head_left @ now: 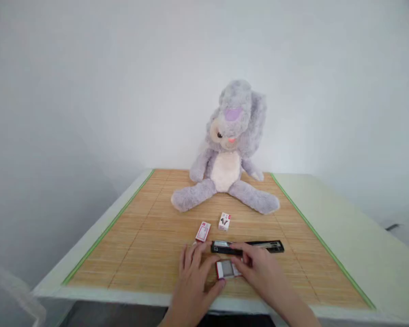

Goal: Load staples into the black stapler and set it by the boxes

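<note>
A small open box of staples [226, 269] with a red edge lies on the bamboo mat [150, 227] near the front edge. My left hand [192, 281] rests at its left side with the thumb against the box. My right hand [259, 270] pinches the box's right side, fingers curled over it. Just behind my hands lies a long black stapler [255, 246]. Two more small white-and-red boxes sit farther back, one flat [203, 231] and one on its side [224, 221].
A grey plush rabbit [229, 154] sits at the back of the mat against the white wall. The pale green table [344, 227] extends beyond the mat on the right. The table's front edge is right under my wrists.
</note>
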A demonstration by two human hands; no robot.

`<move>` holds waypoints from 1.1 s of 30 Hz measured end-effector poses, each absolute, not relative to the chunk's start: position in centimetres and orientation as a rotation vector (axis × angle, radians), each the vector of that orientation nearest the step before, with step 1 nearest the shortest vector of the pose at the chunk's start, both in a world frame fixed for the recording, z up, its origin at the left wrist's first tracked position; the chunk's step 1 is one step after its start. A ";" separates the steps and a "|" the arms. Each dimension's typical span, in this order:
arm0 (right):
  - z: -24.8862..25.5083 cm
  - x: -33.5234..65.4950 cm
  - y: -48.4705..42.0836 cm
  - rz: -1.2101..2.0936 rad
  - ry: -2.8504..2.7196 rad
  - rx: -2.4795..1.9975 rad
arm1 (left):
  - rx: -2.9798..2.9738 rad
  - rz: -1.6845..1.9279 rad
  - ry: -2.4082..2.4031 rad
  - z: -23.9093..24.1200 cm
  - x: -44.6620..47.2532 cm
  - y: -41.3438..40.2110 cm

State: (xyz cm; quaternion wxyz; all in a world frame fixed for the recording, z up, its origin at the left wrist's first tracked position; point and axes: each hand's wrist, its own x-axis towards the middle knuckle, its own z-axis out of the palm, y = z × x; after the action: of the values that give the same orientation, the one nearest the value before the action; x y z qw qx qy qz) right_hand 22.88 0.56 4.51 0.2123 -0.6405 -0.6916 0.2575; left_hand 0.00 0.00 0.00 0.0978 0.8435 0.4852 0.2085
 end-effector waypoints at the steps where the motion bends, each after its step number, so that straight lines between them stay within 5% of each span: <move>1: 4.7 22.6 0.8 0.678 -1.934 -1.810 | 2.507 0.619 1.426 0.1 0.0 0.0; 11: 2.5 19.5 2.4 1.240 -1.387 -1.541 | 2.510 0.648 1.464 0.0 0.3 -0.2; 33: 5.5 19.1 2.5 0.745 -1.844 -1.616 | 2.420 0.726 1.442 0.2 -0.1 -0.3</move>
State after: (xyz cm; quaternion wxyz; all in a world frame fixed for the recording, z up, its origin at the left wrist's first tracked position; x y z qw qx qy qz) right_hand 19.08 2.54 5.52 0.2854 -0.6044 -0.6896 0.2788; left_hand -0.12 -0.28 0.22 0.1161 0.8262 0.4923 0.2480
